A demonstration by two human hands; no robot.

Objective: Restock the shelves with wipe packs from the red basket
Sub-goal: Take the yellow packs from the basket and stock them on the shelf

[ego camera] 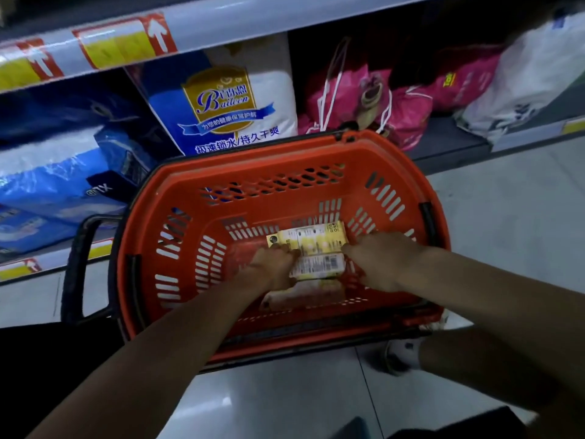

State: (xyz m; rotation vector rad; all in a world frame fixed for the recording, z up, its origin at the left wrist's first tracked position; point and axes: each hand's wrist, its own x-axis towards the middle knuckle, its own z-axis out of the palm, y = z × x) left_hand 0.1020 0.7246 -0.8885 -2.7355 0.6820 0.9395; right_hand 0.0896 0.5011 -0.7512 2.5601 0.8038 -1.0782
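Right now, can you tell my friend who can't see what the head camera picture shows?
A person's left hand and right hand grip yellow wipe packs inside a red basket on the shop floor. Behind it, a low shelf holds blue packages and pink packages.

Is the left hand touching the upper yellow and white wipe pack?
Touching. The head view shows the left hand with its fingers curled over the left end of the yellow and white wipe pack in the red plastic basket.

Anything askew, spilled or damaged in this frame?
Only the blue packs on the lower shelf, left of the red basket: they lie tilted and heaped unevenly. The wipe packs inside look intact.
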